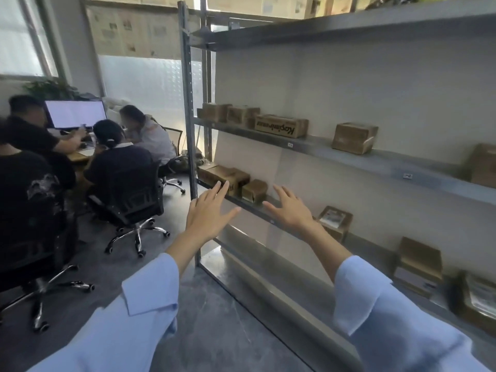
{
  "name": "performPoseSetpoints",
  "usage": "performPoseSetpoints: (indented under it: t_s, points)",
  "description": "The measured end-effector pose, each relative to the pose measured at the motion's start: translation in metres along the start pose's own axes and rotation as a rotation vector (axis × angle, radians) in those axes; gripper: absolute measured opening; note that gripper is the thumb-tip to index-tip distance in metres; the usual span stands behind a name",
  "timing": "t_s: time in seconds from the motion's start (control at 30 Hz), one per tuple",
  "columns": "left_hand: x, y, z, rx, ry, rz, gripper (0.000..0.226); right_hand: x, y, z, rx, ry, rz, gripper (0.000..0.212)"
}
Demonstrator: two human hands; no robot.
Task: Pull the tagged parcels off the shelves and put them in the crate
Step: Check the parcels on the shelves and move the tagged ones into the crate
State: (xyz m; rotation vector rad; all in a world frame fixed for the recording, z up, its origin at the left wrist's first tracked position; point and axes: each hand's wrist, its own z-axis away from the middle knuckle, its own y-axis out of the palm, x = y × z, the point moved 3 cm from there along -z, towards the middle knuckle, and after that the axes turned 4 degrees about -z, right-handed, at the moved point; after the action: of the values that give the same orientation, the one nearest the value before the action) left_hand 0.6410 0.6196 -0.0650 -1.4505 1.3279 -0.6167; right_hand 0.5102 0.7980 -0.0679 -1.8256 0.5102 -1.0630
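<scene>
Both my hands are spread flat and holding nothing: left hand and right hand, mid-frame, flank a small parcel on the shelf, with a bigger parcel beside it.

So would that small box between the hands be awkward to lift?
Probably not: the small box looks like stiff cardboard, so it should hold its shape. Being little, it is likely light. Flat-bottomed on the shelf, it shouldn't roll.
</scene>
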Motion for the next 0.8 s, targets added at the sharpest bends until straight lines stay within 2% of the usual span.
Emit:
performPoseSetpoints:
  t_s: [0.3, 0.53, 0.7, 0.8]
  points:
    - [0.037, 0.068, -0.130, 0.059, 0.009, 0.050, 0.075, -0.029, 0.047, -0.137, 0.041, 0.034, 0.006, 0.072]
    - [0.078, 0.141, -0.255, 0.089, 0.121, 0.121, 0.077, -0.054, 0.086, -0.240, -0.012, 0.077, -0.006, 0.073]
    - [0.115, 0.201, -0.355, 0.153, 0.255, 0.076, 0.079, -0.073, 0.128, -0.317, -0.093, 0.208, -0.027, 0.077]
    - [0.137, 0.235, -0.406, 0.212, 0.315, 0.061, 0.080, -0.082, 0.152, -0.360, -0.080, 0.302, -0.014, 0.080]
